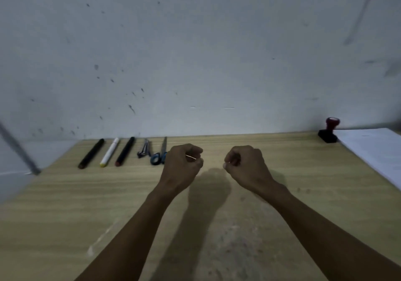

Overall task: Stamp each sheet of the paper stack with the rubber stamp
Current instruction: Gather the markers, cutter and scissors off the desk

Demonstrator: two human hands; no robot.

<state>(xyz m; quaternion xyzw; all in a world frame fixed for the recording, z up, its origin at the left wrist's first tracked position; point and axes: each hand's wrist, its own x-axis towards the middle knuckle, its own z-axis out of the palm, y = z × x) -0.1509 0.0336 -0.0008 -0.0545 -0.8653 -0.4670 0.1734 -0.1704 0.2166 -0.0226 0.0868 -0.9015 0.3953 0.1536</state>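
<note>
While both your forearms reach forward over the wooden table (65, 204), your left hand (183, 164) is curled into a loose fist, knuckles up, with a thin pale sliver showing at the fingertips; what that sliver is cannot be told. Your right hand (245, 164) is likewise curled, fingers tucked under, with nothing visibly held. The two hands sit side by side near mid-table, apart from each other, and whether they rest on the surface or hover above it cannot be told; their shadows fall on the wood just below them.

Just behind your left hand, partly covered by it, lie blue-handled scissors (159, 153), blades pointing toward the wall. Left of them: a small metal tool (144, 149), too blurred to identify, then a black marker with reddish end (125, 151), a white marker with yellow end (110, 152), and a black marker (91, 153), all lying in a row, slightly angled, near the table's back edge.

Well apart to your right, the rubber stamp (328, 130) stands upright at the far right back edge against the wall: red knob on top, black base down. Just beside it, on its right, the paper stack (375, 150) lies flat, white, running off the frame's right edge. Neither hand touches the stamp or paper.

The grey-white wall (195, 52) behind carries dark specks.
</note>
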